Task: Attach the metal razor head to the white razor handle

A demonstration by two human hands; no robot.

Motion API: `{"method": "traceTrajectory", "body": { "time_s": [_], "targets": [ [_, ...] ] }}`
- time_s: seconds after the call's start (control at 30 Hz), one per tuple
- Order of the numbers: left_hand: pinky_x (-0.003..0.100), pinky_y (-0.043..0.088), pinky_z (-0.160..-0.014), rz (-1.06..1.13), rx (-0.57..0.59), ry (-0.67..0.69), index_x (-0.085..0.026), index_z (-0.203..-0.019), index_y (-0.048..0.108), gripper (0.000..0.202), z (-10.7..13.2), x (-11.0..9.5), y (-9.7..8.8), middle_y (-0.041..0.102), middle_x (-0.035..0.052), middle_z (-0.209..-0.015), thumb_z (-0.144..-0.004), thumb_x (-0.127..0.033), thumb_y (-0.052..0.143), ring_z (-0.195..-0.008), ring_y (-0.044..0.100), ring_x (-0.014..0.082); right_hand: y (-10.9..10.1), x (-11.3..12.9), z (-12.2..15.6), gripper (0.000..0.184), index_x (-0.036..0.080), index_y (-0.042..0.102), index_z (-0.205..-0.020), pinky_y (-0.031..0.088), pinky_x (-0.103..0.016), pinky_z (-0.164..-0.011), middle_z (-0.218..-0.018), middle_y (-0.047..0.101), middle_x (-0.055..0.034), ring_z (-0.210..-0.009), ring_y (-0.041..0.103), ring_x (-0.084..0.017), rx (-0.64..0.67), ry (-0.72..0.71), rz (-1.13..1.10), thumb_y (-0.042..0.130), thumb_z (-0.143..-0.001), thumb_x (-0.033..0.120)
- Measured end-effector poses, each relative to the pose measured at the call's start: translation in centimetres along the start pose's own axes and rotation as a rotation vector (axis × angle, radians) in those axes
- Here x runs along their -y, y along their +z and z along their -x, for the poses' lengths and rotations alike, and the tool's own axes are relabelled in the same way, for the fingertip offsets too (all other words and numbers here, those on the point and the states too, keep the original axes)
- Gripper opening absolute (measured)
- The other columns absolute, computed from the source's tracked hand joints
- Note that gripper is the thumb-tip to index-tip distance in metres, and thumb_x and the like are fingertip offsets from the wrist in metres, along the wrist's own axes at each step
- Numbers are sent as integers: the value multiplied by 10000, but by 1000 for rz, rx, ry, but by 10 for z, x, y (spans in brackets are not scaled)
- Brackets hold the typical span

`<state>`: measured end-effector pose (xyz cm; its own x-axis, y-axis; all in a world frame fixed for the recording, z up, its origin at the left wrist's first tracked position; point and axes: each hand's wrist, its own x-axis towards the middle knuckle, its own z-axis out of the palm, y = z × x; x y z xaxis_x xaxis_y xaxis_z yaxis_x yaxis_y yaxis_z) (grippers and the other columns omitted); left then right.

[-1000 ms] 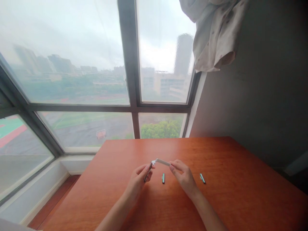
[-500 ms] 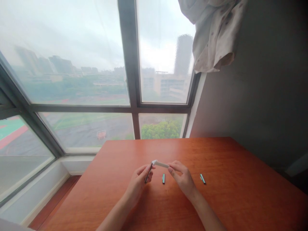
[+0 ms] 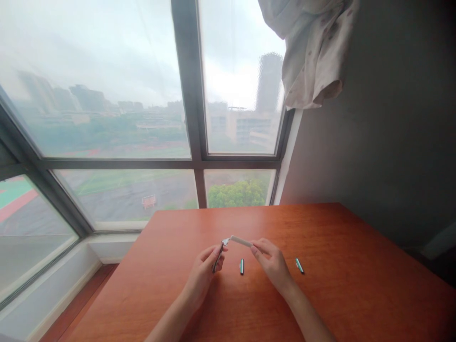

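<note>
Both my hands hover just above a reddish wooden table (image 3: 338,294). My left hand (image 3: 205,271) pinches a thin dark metal piece (image 3: 217,257) that stands tilted. My right hand (image 3: 271,262) pinches the end of a short white stick-like part (image 3: 241,241), whose other end meets the top of the dark piece at a small silvery joint. A small green and silver cylinder (image 3: 241,266) lies on the table between my hands. A second one (image 3: 299,265) lies just to the right of my right hand.
A large window (image 3: 142,118) with dark frames fills the far side, looking out on buildings and a sports field. A pale cloth (image 3: 313,52) hangs at the top right by a grey wall (image 3: 392,142). The table's left edge drops to a low sill.
Both hands keep the same grip on the two joined parts, with only slight shifts in their angle. The view has drifted a little to the right.
</note>
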<state>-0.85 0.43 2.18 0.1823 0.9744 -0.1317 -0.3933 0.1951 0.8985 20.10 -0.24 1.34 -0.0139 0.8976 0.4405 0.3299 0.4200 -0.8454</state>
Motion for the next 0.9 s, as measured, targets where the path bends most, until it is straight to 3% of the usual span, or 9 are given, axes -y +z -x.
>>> {"method": "traceTrajectory", "body": {
  "time_s": [0.43,0.9],
  "targets": [
    [198,300,-494,-38,-53,8,-131,-829,719,430,-3,2,-1,494,-14,-584,-609,-496,779,-528,415,90,2,1,1,300,203,726,-929,465,-292,-712,-806,661,-64,-774,593,-204,19,-12,68,518,-889,416],
    [219,309,-533,-195,6,83,-137,-879,733,433,-4,7,-7,519,12,-616,-673,-517,725,-569,426,120,3,2,2,333,199,733,-934,475,-288,-685,-838,677,-74,-804,603,-212,30,-9,33,508,-891,441]
  ]
}}
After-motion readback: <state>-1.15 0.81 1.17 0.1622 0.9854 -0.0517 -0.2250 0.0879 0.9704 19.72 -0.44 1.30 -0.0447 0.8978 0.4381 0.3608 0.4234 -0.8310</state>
